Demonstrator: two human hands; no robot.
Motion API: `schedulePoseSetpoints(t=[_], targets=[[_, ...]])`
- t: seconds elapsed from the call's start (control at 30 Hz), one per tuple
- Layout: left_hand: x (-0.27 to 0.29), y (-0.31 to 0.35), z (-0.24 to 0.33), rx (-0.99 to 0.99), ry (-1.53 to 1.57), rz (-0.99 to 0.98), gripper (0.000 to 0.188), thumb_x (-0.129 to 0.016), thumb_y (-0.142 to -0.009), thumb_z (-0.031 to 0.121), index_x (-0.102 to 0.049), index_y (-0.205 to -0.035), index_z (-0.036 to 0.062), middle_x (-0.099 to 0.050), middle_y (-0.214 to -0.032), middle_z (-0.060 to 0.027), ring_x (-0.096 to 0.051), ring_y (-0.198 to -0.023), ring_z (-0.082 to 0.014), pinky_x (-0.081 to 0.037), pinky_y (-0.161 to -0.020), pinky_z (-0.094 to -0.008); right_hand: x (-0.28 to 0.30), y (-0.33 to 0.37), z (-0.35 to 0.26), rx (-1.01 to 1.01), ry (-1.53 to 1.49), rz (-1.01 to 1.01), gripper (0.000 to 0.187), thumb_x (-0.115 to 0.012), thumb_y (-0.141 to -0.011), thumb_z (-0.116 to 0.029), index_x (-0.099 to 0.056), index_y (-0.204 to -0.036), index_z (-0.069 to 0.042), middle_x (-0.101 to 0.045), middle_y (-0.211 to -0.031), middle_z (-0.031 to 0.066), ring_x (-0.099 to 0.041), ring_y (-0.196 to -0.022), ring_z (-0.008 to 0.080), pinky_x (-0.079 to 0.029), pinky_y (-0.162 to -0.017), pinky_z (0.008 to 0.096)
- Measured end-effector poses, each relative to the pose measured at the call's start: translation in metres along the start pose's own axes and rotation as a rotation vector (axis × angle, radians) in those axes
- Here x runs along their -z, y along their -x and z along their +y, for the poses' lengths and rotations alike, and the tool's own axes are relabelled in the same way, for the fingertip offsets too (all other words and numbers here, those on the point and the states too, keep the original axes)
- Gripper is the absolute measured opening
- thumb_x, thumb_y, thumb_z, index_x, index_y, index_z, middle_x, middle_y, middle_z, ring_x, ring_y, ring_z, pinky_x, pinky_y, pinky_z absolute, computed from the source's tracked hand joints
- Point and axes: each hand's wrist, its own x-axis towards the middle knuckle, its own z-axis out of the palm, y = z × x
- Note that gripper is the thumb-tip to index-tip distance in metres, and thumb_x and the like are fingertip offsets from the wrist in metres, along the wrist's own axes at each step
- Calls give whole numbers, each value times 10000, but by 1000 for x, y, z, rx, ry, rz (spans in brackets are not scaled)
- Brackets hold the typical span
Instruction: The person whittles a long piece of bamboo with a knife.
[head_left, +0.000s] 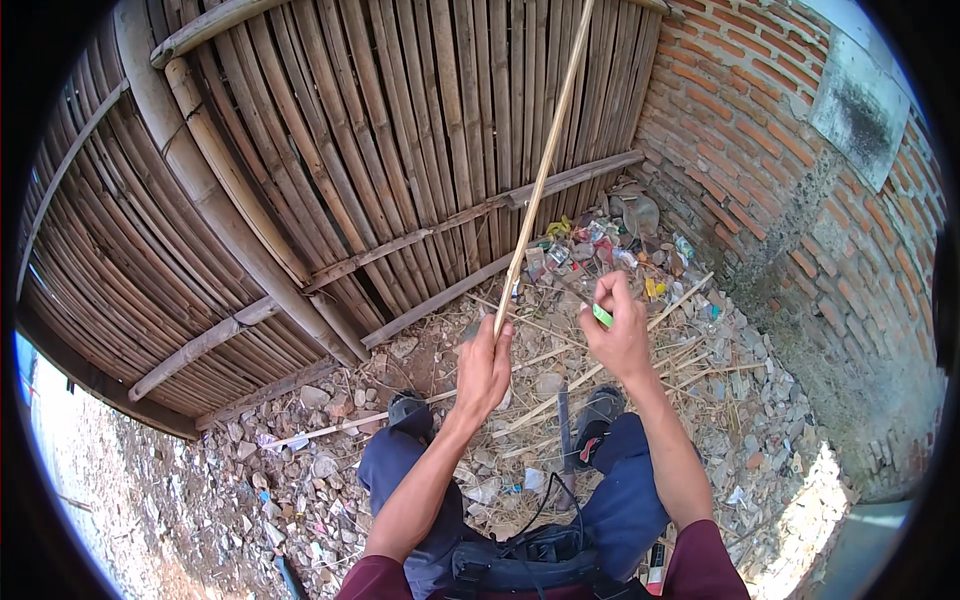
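Twice walled in: by a bamboo wall ahead and to the left, by a brick wall to the right, with litter heaped near the corner. Opened toward lower left onto stony ground. Showed a gap between both hands. Gripped, in the left hand, one long bamboo strip near its lower end, with fingers clamped round it; slanted upward before the bamboo wall. Pinched, in the right hand, one small green object, with fingers curled together on it, apart from the strip. Included loose strips on the ground. Lost the long strip's far end past the upper edge. Could not make out the green object's kind, partly covered by fingers, nor whether the strip touched the bamboo wall.
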Motion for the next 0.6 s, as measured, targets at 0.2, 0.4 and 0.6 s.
schedulePoseSetpoints(t=[0.2, 0.4, 0.6], targets=[[2, 10, -2, 67, -89, -209, 242, -567, -1129, 238, -612, -1151, 2, -583, -737, -211, -547, -649, -366, -451, -652, -476, -9, -2, 22, 69, 77, -143, 249, -665, -952, -31, -650, -1199, -60, -711, -825, 204, -725, -765, 431, -523, -652, 510], [3, 14, -4, 66, 30, -352, 294, -555, -1135, 266, -618, -1103, -20, -571, -722, -207, -569, -657, -358, -441, -662, -493, -18, 9, 22, 134, 183, -137, 163, -641, -921, -20, -667, -1080, -41, -729, -976, 182, -726, -835, 434, -552, -697, 515], [1, 14, -9, 78, 93, -421, 336, -543, -1141, 285, -691, -1108, -15, -558, -734, -159, -550, -675, -267, -450, -679, -460, -43, 28, 27, 98, 358, -235, 114, -627, -836, -19, -659, -943, -41, -715, -796, 178, -714, -707, 423, -557, -633, 533]])
